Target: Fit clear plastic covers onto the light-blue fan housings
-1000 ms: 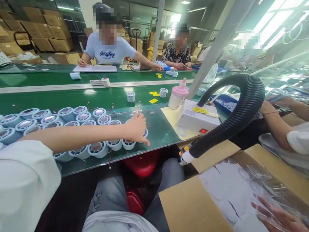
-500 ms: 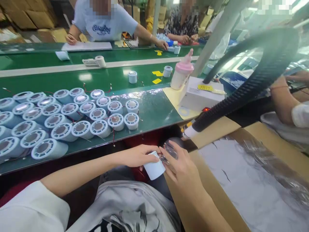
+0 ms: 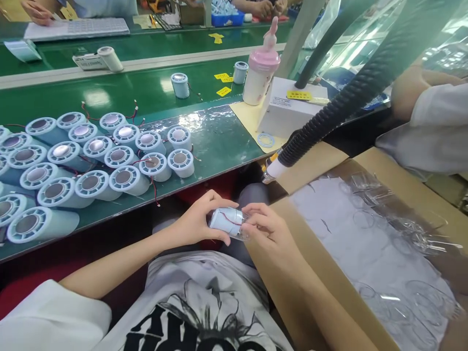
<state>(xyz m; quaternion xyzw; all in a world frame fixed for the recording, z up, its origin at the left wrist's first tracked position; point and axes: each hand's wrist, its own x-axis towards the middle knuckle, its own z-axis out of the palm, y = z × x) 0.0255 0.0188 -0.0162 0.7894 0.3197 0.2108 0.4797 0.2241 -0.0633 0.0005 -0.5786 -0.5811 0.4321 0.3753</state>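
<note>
Low over my lap, a light blue cylinder (image 3: 225, 219) with a thin red wire lies on its side between my two hands. A clear plastic shell (image 3: 241, 235) shows around it, at least at its right end and lower side; how deep the cylinder sits inside cannot be made out. My left hand (image 3: 204, 217) is closed around the left end, thumb below and fingers above. At the right end, the bent fingers of my right hand (image 3: 268, 226) grip the shell. Several similar blue cylinders (image 3: 124, 179) stand close together on the green table to the left, some with red wires.
An open cardboard box (image 3: 340, 278) with clear plastic shells (image 3: 413, 234) on white lining is at my right. A black corrugated hose (image 3: 329, 112) crosses above it. Beyond are a white box (image 3: 296, 109), a pink-topped bottle (image 3: 261, 68) and co-workers' hands (image 3: 38, 12).
The cylinder, earlier tilted in my left hand with the clear shell apart in my right, now lies level with the shell around it. My view has tipped downward.
</note>
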